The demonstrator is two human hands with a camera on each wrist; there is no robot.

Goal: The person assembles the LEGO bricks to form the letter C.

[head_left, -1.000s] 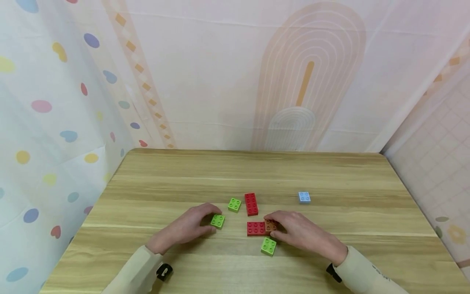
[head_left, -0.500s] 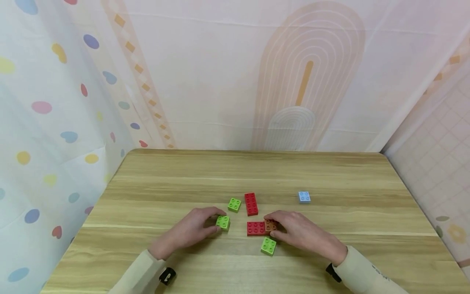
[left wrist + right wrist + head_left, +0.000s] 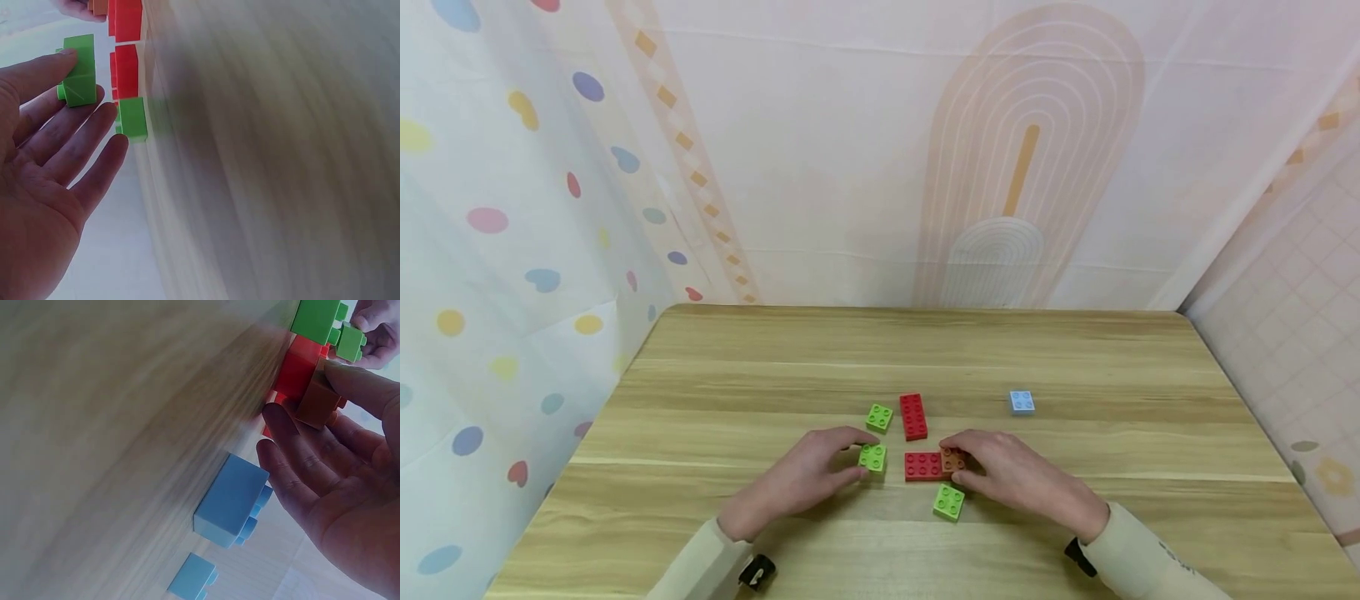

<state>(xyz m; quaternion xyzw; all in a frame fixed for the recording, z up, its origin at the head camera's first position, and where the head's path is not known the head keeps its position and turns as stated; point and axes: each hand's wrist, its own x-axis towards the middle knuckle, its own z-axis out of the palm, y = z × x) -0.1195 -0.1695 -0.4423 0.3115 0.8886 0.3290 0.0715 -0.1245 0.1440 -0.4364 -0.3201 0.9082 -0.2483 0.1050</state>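
My left hand (image 3: 805, 475) pinches a green four-stud brick (image 3: 873, 458) between thumb and fingers; in the left wrist view, this green brick (image 3: 80, 72) is held above the table's surface. To its right, a red eight-stud brick (image 3: 922, 467) lies lengthwise on the table. My right hand (image 3: 1018, 475) holds an orange-brown brick (image 3: 952, 461), which sits on that red brick's right end. The right wrist view shows the thumb on one side of the brown brick (image 3: 317, 400) and fingers on the other. Another green brick (image 3: 949, 502) lies just in front of the red one.
Behind the hands lie a green brick (image 3: 879, 418) and a second red brick (image 3: 913, 417). A light blue brick (image 3: 1022, 402) stands farther right. The right wrist view has another blue brick (image 3: 231, 500) near the right fingers, hidden in the head view.
My left hand has moved to the right with the green brick, closer to the red brick. The right hand and the brown brick have stayed put.
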